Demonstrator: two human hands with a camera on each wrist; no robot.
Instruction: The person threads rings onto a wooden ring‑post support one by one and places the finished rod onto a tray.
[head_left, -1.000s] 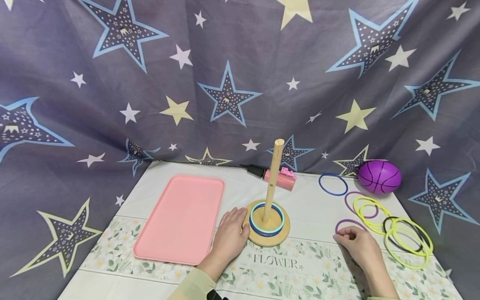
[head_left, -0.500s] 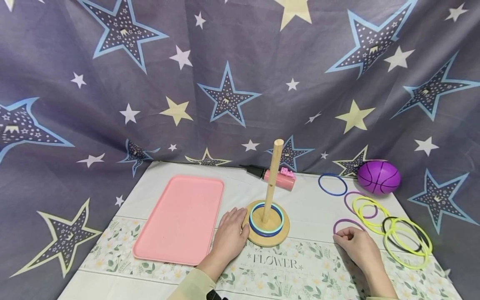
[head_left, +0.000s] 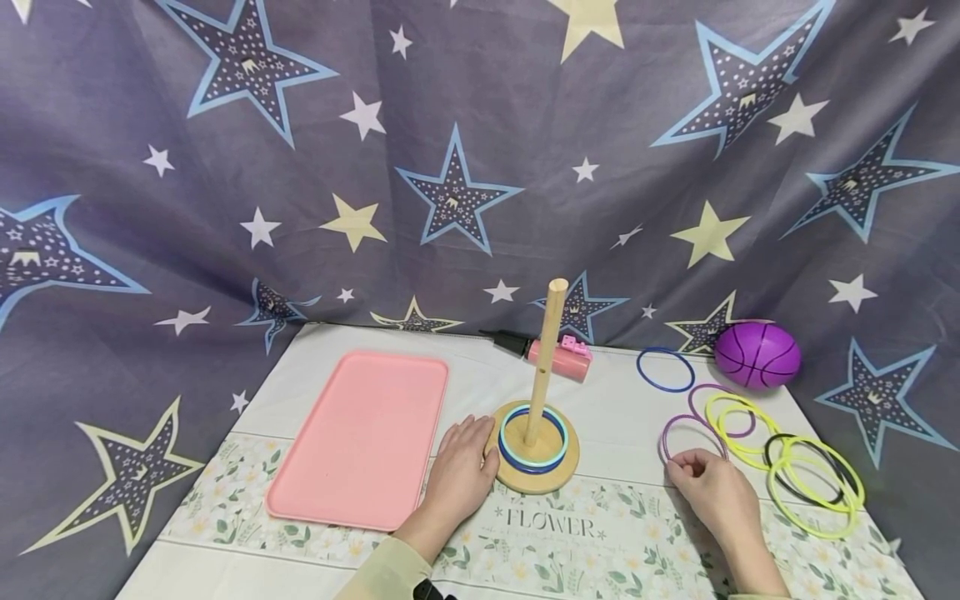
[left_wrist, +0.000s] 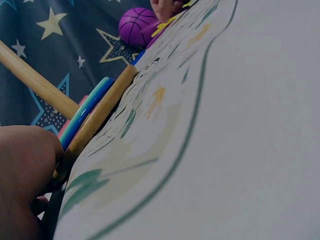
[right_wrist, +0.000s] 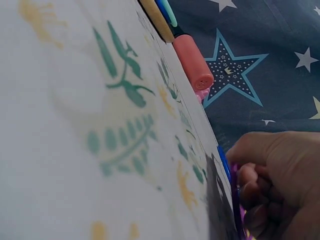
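In the head view, my right hand (head_left: 716,496) pinches the near edge of a thin purple ring (head_left: 692,417) between thumb and fingers, just over the table. The ring's far side stands tilted up. My left hand (head_left: 463,471) lies with relaxed fingers against the left edge of a round wooden base (head_left: 536,483). An upright wooden post (head_left: 550,350) rises from this base. Around the post's foot, a light blue ring (head_left: 564,446) lies on top of a dark blue ring (head_left: 525,469). The right wrist view shows the curled fingers (right_wrist: 252,192) beside the purple ring.
A pink tray (head_left: 360,442) lies left of the base. Behind the post is a pink cylinder with a black nozzle (head_left: 566,360). To the right lie a blue ring (head_left: 640,367), another purple ring (head_left: 692,398), several yellow rings (head_left: 772,500), a black ring and a purple ball (head_left: 759,356).
The purple ring's far side has tipped upward in my right hand, which has stayed nearly in place. My left hand and the wooden base have not moved.
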